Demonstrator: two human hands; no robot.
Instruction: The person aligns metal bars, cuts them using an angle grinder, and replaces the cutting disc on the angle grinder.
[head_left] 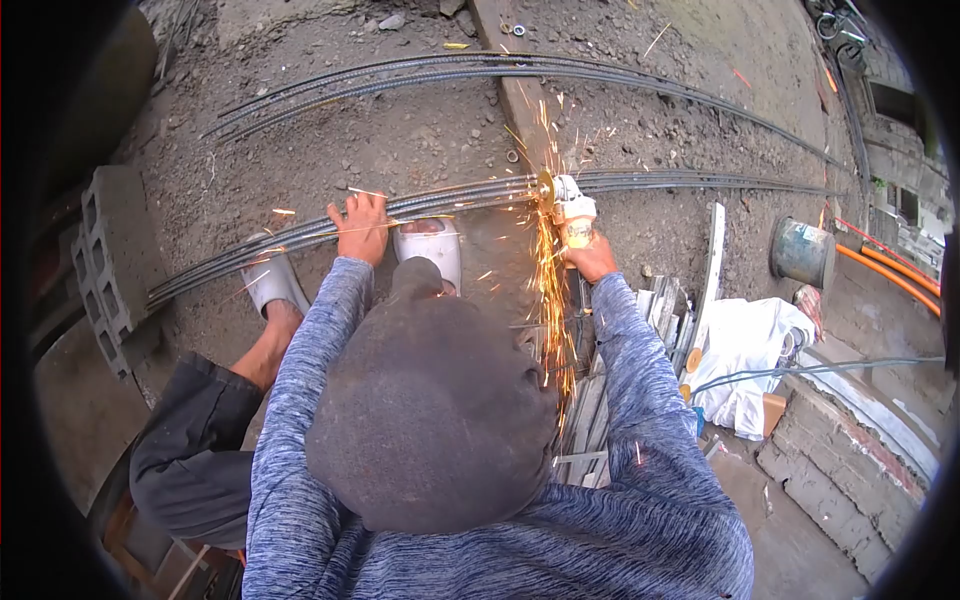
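Observation:
My right hand is wrapped round the body of an angle grinder. Its cutting disc meets a bundle of ribbed steel rebars, and orange sparks stream from the contact down past my right forearm. Left of the disc, my left hand grips the same bundle with its fingers over the bars. Where the fingers close underneath is hidden. The bars cross in front of my light-coloured shoes. A dark head covering fills the middle of the view.
More rebars lie farther out, across a long beam. At the left stands a hollow concrete block beside the bundle's end. On the right are metal strips, a white sack, a bucket and orange hoses.

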